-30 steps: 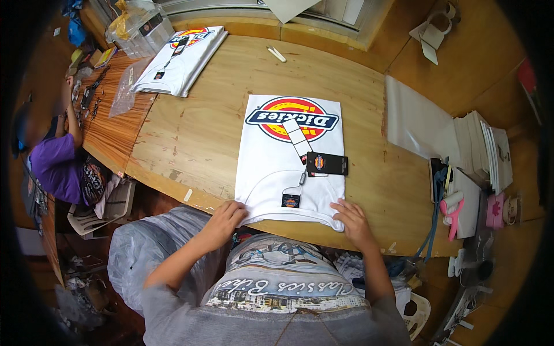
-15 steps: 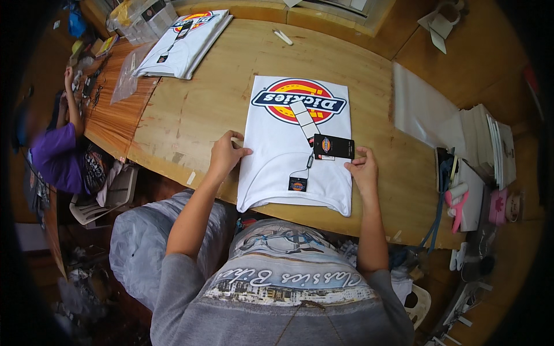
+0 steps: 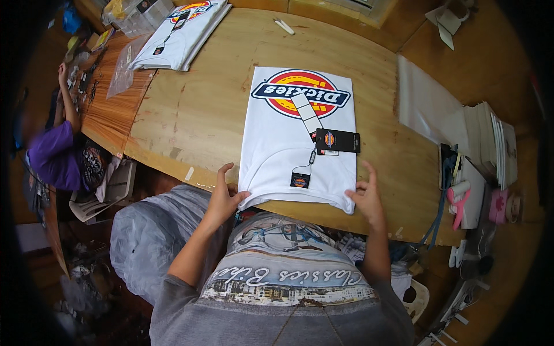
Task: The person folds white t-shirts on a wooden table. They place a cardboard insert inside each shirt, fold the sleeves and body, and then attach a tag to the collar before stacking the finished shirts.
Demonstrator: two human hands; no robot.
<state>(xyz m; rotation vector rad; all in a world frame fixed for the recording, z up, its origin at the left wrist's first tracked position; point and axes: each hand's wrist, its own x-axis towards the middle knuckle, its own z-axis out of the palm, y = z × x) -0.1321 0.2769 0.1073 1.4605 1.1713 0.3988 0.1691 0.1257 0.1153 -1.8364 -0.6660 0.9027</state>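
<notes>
A folded white T-shirt [image 3: 271, 132] lies on the table, its round neckline toward me and a red, yellow and dark blue print at the far end. On it rest a black hang tag [image 3: 340, 140], a strip of white labels [image 3: 307, 113] and a small black tag [image 3: 299, 180] on a cord. At the near left corner, my left hand [image 3: 224, 195] pinches the shirt's edge, thumb on top and index finger raised. My right hand [image 3: 367, 197] grips the near right corner likewise, its index finger pointing up.
More folded white T-shirts [image 3: 167, 49] are stacked at the far left, beside a clear plastic bag [image 3: 122, 72]. White snips [image 3: 284, 26] lie at the back. Clear plastic sheets [image 3: 424, 106] and a pink-handled roller [image 3: 458, 205] are at right. A person in purple [image 3: 55, 153] sits at left.
Both hands have moved nearer to me, from the shirt's sides to its near corners, and now pinch there. My view has shifted slightly.
</notes>
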